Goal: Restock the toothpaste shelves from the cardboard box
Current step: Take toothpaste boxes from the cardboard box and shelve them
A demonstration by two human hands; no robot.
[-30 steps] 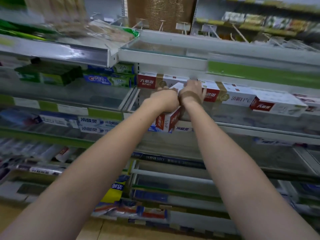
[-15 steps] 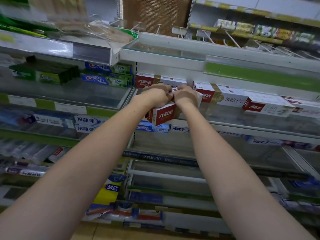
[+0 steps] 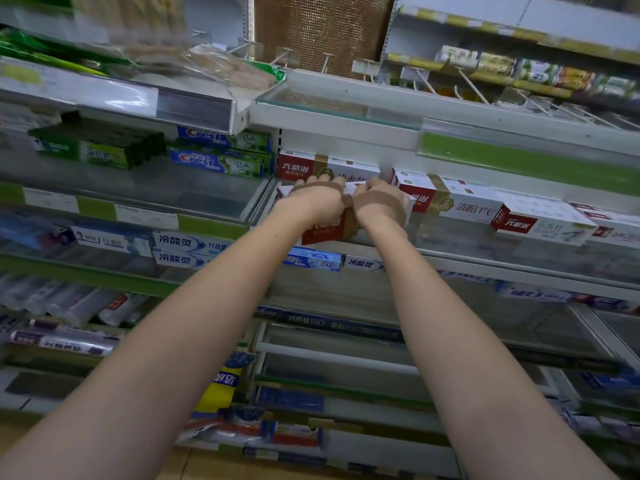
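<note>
Lifted higher since 0.5 s ago: red-and-white toothpaste carton (image 3: 323, 232), gripped by left hand (image 3: 317, 204) and right hand (image 3: 381, 206), at white metal shelf (image 3: 485, 256) edge. Row half-filled; gaps remain, cardboard box unseen.

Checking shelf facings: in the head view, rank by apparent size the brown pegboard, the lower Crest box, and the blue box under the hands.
1. Brown pegboard, clearly largest.
2. Lower Crest box.
3. Blue box, smallest; it is partly hidden by the left arm, so 2 and 3 are unsure.
</note>
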